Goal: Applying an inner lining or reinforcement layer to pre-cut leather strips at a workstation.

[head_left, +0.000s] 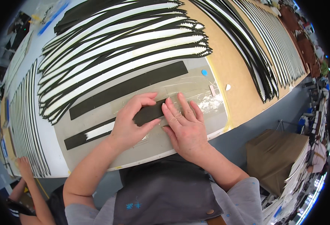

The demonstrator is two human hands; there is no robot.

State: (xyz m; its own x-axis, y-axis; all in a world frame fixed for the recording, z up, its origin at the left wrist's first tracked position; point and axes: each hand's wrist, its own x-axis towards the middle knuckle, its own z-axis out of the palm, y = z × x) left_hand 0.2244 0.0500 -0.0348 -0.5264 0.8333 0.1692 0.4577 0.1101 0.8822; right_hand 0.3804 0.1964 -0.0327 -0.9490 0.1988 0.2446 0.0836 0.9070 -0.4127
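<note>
A long black strip (73, 143) with a narrower white strip (97, 131) laid along it lies on the grey work mat (135, 151). My left hand (131, 120) rests over its middle, thumb and curled fingers apart on either side of the black material. Beside it, my right hand (183, 127) lies with fingers stretched out, fingertips on the strip's right end, which they partly hide. Just beyond both hands a plain black strip (129, 89) lies flat, roughly parallel.
A pile of black-and-white strips (123, 48) fills the back. More strips lie in rows left (26, 123) and right (270, 45). A blue disc (204, 72) sits on the mat. A co-worker's hand (23, 165) is at far left. A brown-covered stack (270, 153) stands right, below table level.
</note>
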